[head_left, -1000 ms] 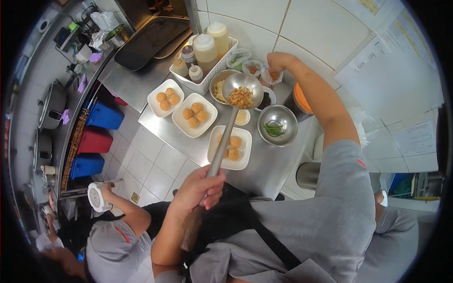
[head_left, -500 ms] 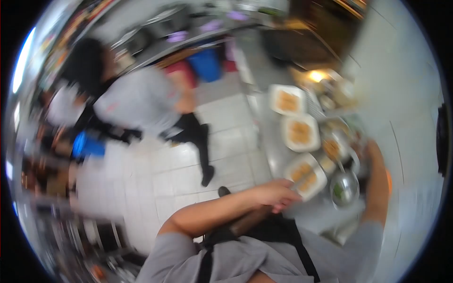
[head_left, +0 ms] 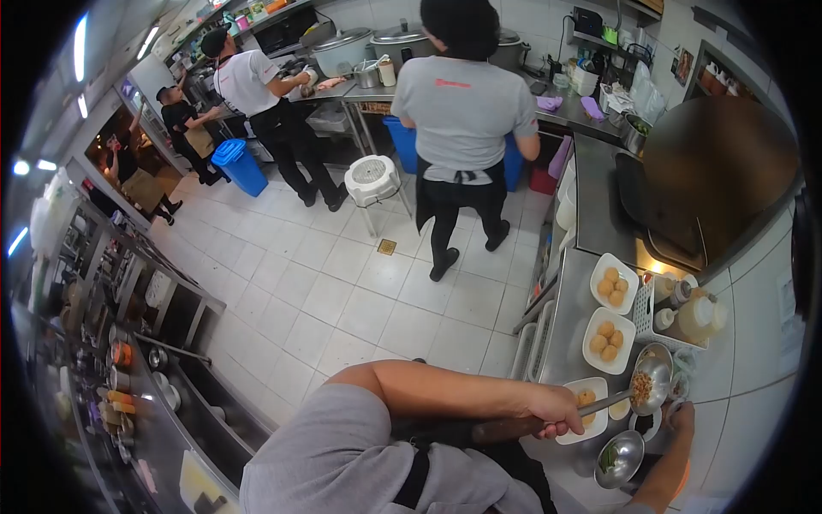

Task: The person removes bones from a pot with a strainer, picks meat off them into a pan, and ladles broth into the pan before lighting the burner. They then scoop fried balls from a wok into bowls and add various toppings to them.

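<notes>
Your left hand [head_left: 555,409] is wrapped tight around the dark wooden handle of a long steel ladle [head_left: 629,390]. Its long axis runs nearly level across the steel counter [head_left: 569,330], handle end toward your body, round bowl pointing away to the right and slightly up. The bowl faces upward, carries a heap of small brown crumbly bits, and hangs over the counter beside a white caddy of squeeze bottles [head_left: 685,317].

Your right hand [head_left: 681,415] reaches in behind the ladle bowl, mostly hidden, so you cannot tell how its fingers are set.

Under the shaft lies a white square plate with round golden fried balls [head_left: 586,409]; two more such plates [head_left: 610,338] sit in a row beyond it. A shiny steel bowl holding something green [head_left: 618,458] stands just beside your forearm.

Across the tiled floor, a person in a grey shirt and black apron [head_left: 462,120] stands with their back to you at the far counter.
</notes>
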### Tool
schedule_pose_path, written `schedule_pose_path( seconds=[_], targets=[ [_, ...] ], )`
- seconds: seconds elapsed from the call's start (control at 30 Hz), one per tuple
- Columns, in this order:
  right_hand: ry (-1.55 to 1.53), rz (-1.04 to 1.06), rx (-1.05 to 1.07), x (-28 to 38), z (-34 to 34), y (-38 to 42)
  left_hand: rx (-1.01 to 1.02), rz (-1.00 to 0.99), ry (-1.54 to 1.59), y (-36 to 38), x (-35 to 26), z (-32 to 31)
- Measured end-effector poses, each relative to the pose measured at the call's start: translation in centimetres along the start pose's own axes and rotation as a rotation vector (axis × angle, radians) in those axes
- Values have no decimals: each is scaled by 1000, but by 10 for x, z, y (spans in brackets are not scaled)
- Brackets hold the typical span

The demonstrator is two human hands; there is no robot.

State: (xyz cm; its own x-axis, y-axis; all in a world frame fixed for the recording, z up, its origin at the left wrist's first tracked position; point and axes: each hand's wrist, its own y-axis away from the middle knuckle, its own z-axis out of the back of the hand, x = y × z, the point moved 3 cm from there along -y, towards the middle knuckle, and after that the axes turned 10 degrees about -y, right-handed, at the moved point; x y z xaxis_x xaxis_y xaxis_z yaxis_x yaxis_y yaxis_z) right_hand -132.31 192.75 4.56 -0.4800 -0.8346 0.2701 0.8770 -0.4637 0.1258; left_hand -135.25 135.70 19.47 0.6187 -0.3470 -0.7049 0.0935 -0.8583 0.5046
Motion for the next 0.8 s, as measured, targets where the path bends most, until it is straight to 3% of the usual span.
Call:
schedule_pose_path(
  seconds=[0.23,0.4,0.47,0.6,0.63,0.7,0.77,0.8],
  targets=[
    [-12,-57,16,-2,-4,0,20,32,0,-8,-2,-5],
    [-17,-48,-51,-58,-27,-24,10,40,-96,-9,-9,-12],
    [-20,-130,37,-55,-21,-23,52,54,-101,-11,-17,-20],
    [272,-66,39,-12,-1,1,101,65,-145,-23,-23,-21],
    [144,-101,4,-12,0,2,73,76,-160,-24,-26,-21],
    [207,-121,46,-5,5,2,60,114,-136,-28,-30,-22],
    [251,-147,88,0,3,-8,186,133,-59,-37,-28,-16],
    [258,-251,107,-48,7,55,273,193,-72,-54,-17,-35]
  ],
)
